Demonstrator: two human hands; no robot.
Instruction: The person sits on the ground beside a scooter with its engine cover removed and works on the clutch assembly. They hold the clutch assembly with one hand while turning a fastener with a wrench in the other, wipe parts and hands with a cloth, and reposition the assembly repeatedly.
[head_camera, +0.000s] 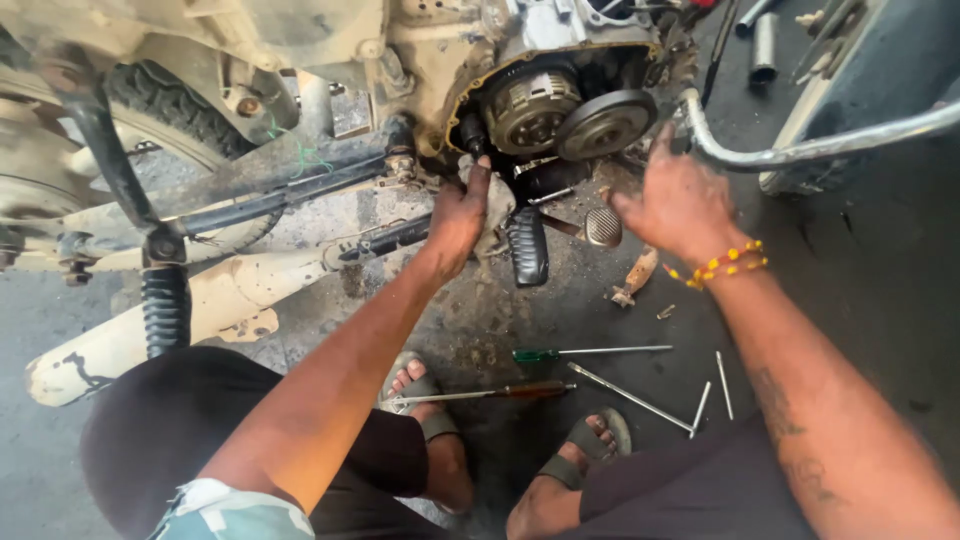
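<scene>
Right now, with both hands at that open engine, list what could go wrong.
1. The left hand and right hand look oily; grip may slip near the exposed clutch.
2. The loose long bolts and screwdrivers lie by the sandalled feet; they might roll or get stepped on.
3. Floor grit could enter the open casing.

Soft, even daylight is filling the scene, leaving only faint shadows on the floor under the arms. Glare is shining off the chrome pipe and the clutch. The wide lens is bending lines near the edges. Focus is holding across the middle, while the top corners are looking slightly smeared and washed out
</scene>
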